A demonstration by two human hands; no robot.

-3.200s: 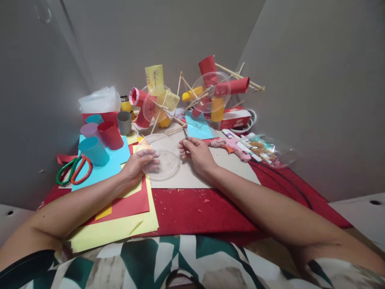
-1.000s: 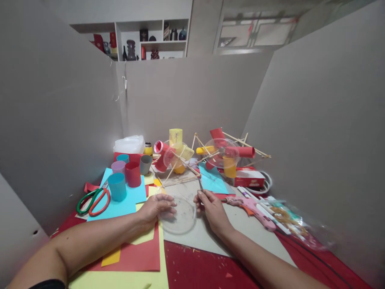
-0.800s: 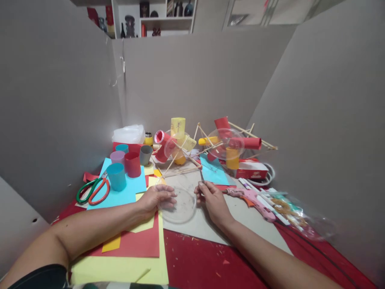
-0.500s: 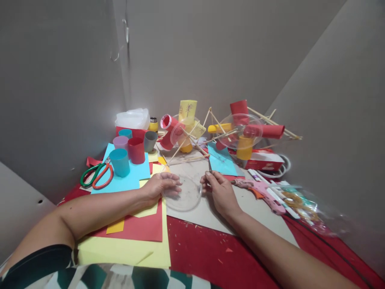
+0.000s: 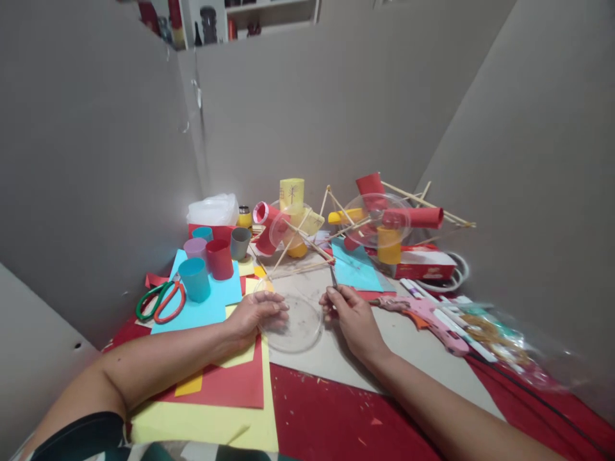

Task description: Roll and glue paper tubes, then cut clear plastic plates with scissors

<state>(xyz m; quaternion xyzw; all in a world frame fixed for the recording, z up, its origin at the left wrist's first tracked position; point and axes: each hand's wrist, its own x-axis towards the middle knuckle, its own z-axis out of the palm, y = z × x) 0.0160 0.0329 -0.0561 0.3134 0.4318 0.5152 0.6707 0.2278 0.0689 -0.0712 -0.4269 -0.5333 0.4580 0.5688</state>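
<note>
A clear round plastic lid (image 5: 293, 338) tilts above the grey board, its left rim held by my left hand (image 5: 259, 314), thumb on top and fingers partly behind it. Close to the lid's right edge, my right hand (image 5: 355, 317) pinches a thin dark pointed tool (image 5: 334, 278); its kind is unclear. Beyond the hands stands a stick frame (image 5: 298, 232) bearing a clear disc with red and yellow paper tubes. A second wheel (image 5: 375, 221) of clear discs and paper tubes is farther right.
Teal, red, purple and grey paper cups (image 5: 195, 279) stand on blue paper at left, near green-and-orange scissors (image 5: 161, 302). A pink glue gun (image 5: 435, 322), white glue sticks and plastic packets lie right. Grey panels enclose the table; red and yellow sheets (image 5: 230, 387) lie in front.
The view has tipped upward, bringing a shelf behind the panel into sight. More of the dark tool's tip shows above my right hand. Both hands keep nearly the same place at the lid.
</note>
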